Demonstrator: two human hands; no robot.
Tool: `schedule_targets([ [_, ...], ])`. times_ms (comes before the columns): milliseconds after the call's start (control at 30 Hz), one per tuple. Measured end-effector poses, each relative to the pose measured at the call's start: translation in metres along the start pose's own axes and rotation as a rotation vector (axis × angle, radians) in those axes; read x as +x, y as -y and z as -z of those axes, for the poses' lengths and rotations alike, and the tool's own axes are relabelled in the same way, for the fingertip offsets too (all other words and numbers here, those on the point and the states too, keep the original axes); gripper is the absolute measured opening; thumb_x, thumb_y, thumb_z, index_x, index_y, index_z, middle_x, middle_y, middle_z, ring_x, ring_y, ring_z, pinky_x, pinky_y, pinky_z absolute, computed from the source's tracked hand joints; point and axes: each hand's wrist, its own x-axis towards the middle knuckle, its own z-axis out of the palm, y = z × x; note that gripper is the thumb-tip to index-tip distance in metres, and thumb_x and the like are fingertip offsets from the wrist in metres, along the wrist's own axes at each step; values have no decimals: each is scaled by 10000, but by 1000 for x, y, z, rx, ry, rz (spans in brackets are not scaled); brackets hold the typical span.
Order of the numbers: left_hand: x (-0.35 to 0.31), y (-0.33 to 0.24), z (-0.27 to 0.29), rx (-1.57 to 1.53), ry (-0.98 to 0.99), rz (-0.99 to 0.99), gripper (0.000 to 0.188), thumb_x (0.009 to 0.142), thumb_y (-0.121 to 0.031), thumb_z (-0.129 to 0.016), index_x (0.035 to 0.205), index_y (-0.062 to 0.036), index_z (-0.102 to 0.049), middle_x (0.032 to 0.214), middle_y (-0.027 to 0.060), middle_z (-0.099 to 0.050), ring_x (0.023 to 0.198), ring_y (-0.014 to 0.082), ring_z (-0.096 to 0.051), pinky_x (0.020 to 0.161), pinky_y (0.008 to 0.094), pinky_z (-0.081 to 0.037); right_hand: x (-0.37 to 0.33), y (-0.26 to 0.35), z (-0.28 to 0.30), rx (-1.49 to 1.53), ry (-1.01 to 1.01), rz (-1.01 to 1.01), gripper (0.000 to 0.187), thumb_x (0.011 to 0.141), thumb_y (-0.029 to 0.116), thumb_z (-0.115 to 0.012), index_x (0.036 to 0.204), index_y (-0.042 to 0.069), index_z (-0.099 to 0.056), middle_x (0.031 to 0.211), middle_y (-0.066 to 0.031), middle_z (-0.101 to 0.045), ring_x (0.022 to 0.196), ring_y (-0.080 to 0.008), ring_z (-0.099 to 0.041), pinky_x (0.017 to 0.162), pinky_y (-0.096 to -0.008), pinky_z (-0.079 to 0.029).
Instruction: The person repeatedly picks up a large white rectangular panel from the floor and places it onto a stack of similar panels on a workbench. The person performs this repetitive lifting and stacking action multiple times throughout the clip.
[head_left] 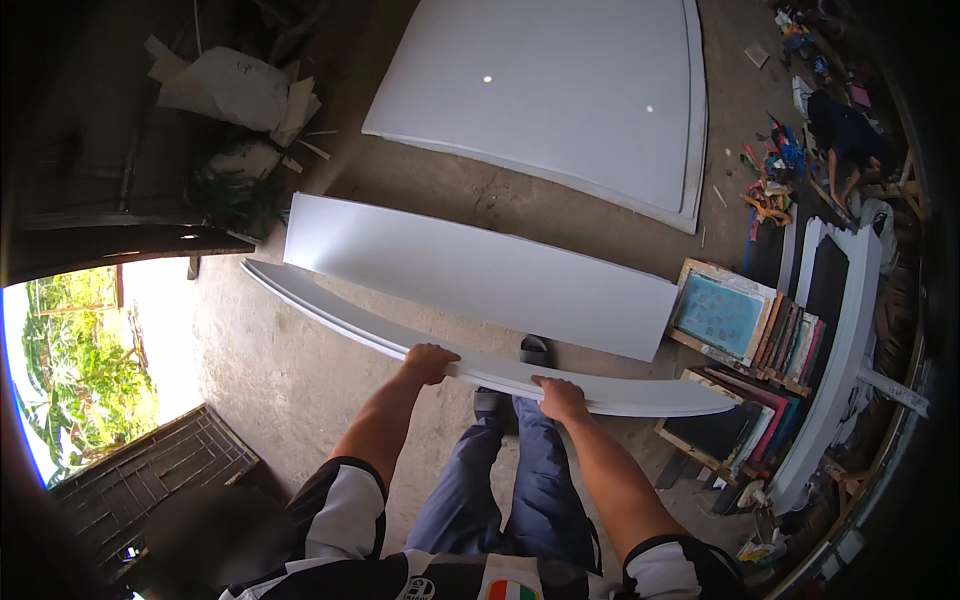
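Across the front of my legs I hold a long, narrow white board point(500, 372), gripped along its near edge. That edge shows more than one line, so it may be several thin boards together. My left hand point(432, 363) is closed over it left of its middle, with the fingers over the top. Further right, my right hand point(560, 397) grips the same edge, thumb and fingers around it. Just beyond lies a wider white panel point(480, 275) on the floor, its far side slanting down to the right. The undersides of both grips are hidden.
Large white sheets point(550, 90) lie stacked further off on the concrete floor. At right stand wooden screen frames point(720, 312) and long white strips point(835, 400). A person point(845, 130) bends near colourful scraps point(770, 180). A dark slatted gate point(150, 490) stands at lower left.
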Motion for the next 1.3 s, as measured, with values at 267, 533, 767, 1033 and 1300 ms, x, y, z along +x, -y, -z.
schedule_targets([
  [267, -96, -86, 18, 8, -133, -124, 506, 882, -186, -636, 1382, -261, -630, 1268, 127, -691, 1210, 337, -646, 1021, 476, -511, -153, -2, 4, 29, -190, -98, 542, 859, 177, -634, 1390, 281, -620, 1230, -108, -712, 1121, -333, -681, 931, -513, -550],
  [533, -169, -170, 33, 137, -246, -375, 565, 892, -278, -681, 1443, -232, -565, 1303, 128, -677, 1216, 369, -629, 1029, 499, -506, -319, 4, -5, -71, -449, -264, 496, 898, 164, -570, 1380, 276, -608, 1217, -76, -695, 1143, -301, -671, 916, -575, -511],
  [767, -197, -287, 48, 373, -150, -588, 594, 873, -233, -680, 1454, -225, -555, 1138, 156, -730, 1054, 352, -702, 907, 488, -555, -451, -11, -63, 59, -560, -500, 461, 914, 182, -577, 1356, 300, -631, 1187, -69, -705, 1139, -300, -679, 929, -573, -508],
  [1033, -220, -464, 30, 633, -102, -758, 557, 862, -127, -585, 1415, -195, -600, 1216, 181, -713, 1137, 370, -678, 967, 480, -541, -559, -62, -159, 340, -711, -735, 448, 912, 183, -578, 1334, 320, -646, 1172, -90, -721, 1123, -309, -696, 911, -528, -544],
  [1300, -199, -612, -37, 803, -38, -866, 580, 846, -127, -594, 1420, -206, -579, 1175, 152, -725, 1105, 355, -687, 929, 474, -551, -651, -135, -235, 561, -676, -806, 547, 859, 135, -621, 1380, 299, -630, 1223, -105, -716, 1106, -317, -701, 916, -509, -552],
])
